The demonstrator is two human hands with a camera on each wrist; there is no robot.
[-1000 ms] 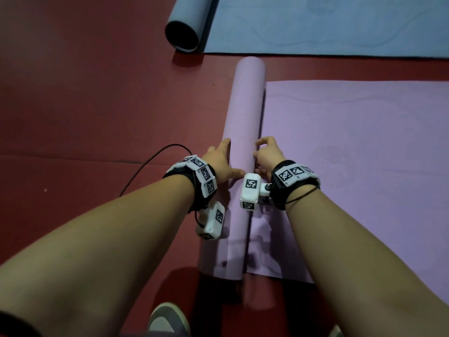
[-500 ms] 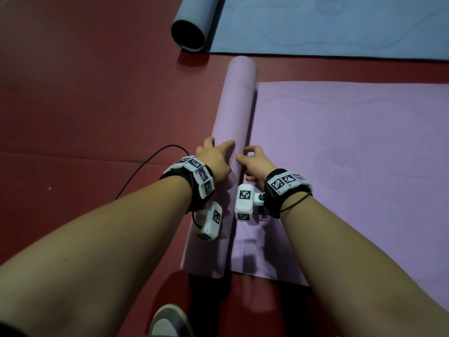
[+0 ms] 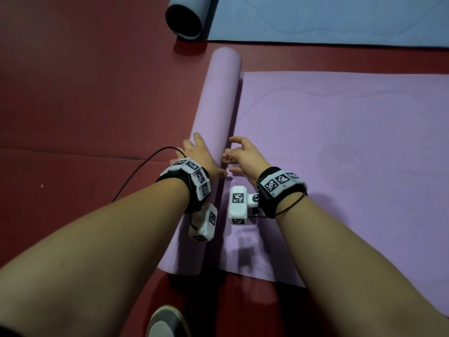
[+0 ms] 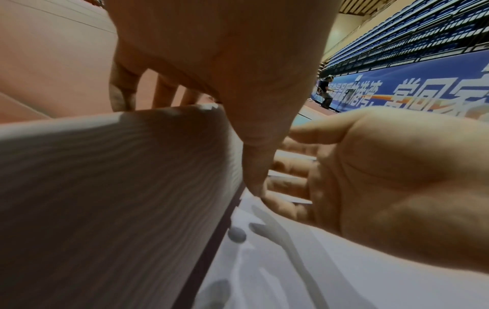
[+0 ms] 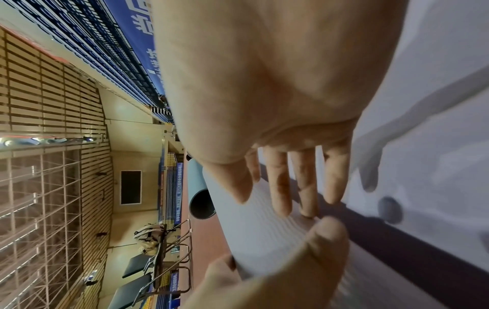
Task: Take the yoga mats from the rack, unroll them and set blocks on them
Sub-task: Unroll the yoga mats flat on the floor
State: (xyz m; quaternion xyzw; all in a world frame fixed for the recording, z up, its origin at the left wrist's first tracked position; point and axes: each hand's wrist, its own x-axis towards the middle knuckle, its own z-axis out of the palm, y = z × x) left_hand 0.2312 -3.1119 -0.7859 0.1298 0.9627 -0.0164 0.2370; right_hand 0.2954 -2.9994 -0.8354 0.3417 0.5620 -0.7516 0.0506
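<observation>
Purple yoga mat [image 3: 340, 147] lies half unrolled on the red floor [image 3: 73, 93], its remaining roll [image 3: 216, 113] at the left edge of the flat part. Her left hand [image 3: 201, 159] rests on the roll, fingers straight and slightly spread. Her right hand [image 3: 245, 155] hovers just beside the roll, fingers loosely spread, gripping nothing. Beyond lies a blue mat [image 3: 328, 18], also partly rolled.

Bare red floor [image 3: 85, 105] left of the purple roll [image 3: 216, 113].
</observation>
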